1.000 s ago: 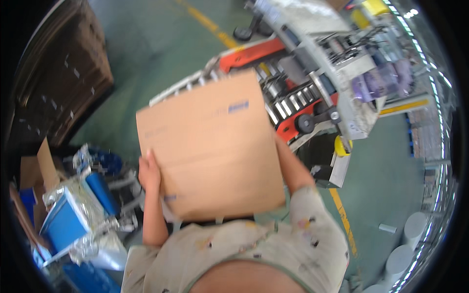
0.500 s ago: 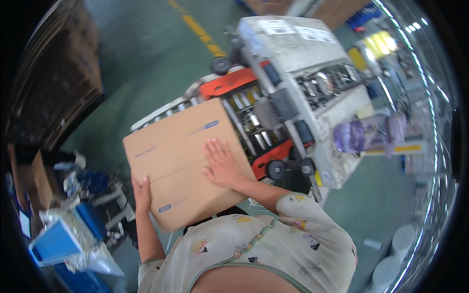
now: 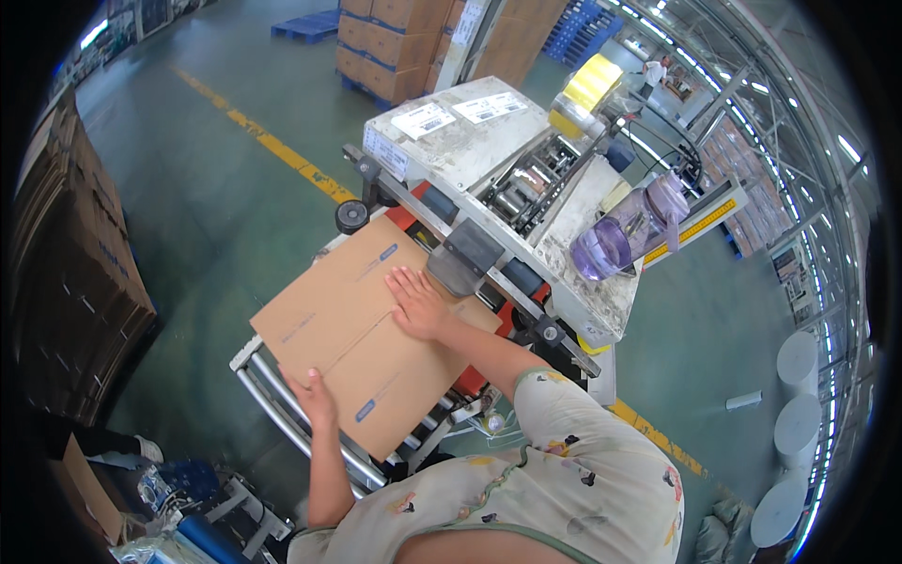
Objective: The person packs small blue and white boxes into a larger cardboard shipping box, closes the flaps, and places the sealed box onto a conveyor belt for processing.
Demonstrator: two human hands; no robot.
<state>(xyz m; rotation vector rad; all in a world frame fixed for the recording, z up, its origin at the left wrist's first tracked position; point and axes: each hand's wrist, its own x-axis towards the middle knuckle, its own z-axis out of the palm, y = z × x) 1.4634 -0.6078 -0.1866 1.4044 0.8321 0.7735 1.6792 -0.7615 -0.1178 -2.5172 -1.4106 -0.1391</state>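
Observation:
A closed cardboard box [image 3: 338, 301] lies on the roller conveyor, its far right part under the front of a carton sealing machine [image 3: 460, 150]. My right hand [image 3: 420, 305] rests flat on the top of the box with its fingers stretched out, close to the machine's dark guard [image 3: 465, 254]. At the left edge of the box is my left hand [image 3: 315, 399], its thumb and fingers extended along the edge and side; the box partly hides the fingertips. A seam runs across the top between the two hands.
A translucent purple bottle [image 3: 611, 240] stands on the machine, near a yellow tape roll [image 3: 592, 85]. Stacked flat cardboard [image 3: 80, 263] is at left. Metal rails [image 3: 291, 414] edge the conveyor. Boxes on pallets [image 3: 395, 42] stand behind; white rolls [image 3: 797, 423] are at right.
The box has moved right, farther under the machine's front, with both hands still on it. My view has shifted, showing more of the hall and the bottle sharply.

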